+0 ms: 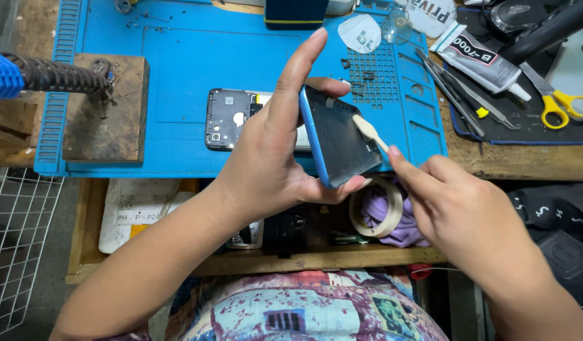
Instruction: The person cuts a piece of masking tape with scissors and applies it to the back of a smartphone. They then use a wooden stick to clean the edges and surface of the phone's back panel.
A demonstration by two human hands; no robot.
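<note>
Left hand (266,170) grips a blue-edged phone shell (339,136), thumb under its lower end, fingers along the blue rim, index raised straight. It hangs tilted in the air, just in front of the blue mat (178,57). Right hand (462,215) pinches a cream pry stick (369,131), its tip laid on the shell's dark inner face. The shell looks light, thin, stiff plastic, likely to flex or crack if squeezed flat; the rims are the safest hold. Both wrists angle inward. An opened phone (231,119) lies on the mat behind the left hand.
</note>
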